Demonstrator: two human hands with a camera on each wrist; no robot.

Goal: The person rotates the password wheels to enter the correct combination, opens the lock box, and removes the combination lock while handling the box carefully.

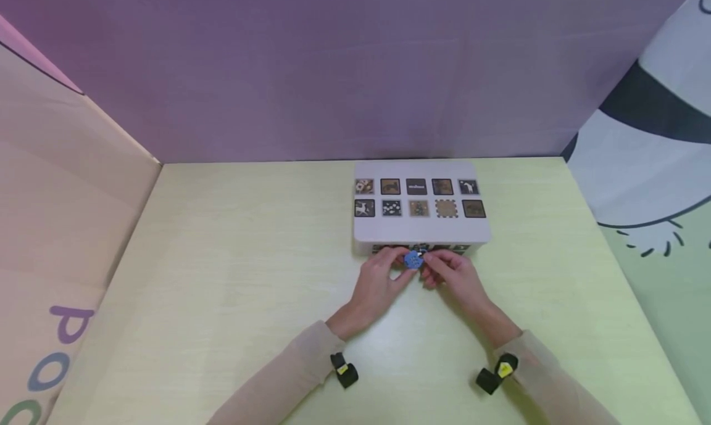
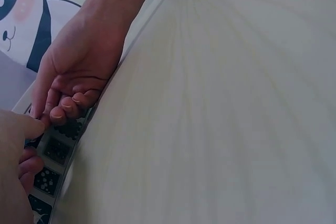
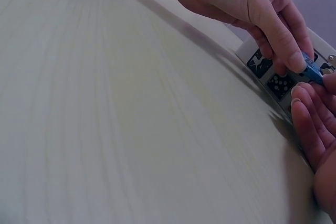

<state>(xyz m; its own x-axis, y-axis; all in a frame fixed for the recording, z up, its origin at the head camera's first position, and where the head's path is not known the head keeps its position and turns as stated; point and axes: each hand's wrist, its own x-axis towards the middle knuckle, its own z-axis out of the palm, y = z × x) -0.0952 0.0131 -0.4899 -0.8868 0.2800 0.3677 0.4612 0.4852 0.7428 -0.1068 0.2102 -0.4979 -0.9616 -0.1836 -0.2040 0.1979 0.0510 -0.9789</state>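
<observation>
A small blue flat piece [image 1: 413,259] with a patterned face is held up between the two hands, close to the front side of a white box [image 1: 422,227]. The left hand [image 1: 379,283] pinches it from the left, thumb below and fingers behind. From the other side the right hand [image 1: 458,280] pinches its right edge with thumb and forefinger, the other fingers curled under. In the right wrist view the blue piece [image 3: 313,68] shows edge-on, with shiny metal parts [image 3: 329,64] beside it. The left wrist view hides most of the piece behind the fingers.
The box bears two rows of small square pictures on top and more along its front. It stands on a pale wooden table [image 1: 222,258], near the purple back wall [image 1: 333,73]. Each sleeve carries a black strap device, left [image 1: 345,371] and right [image 1: 497,374].
</observation>
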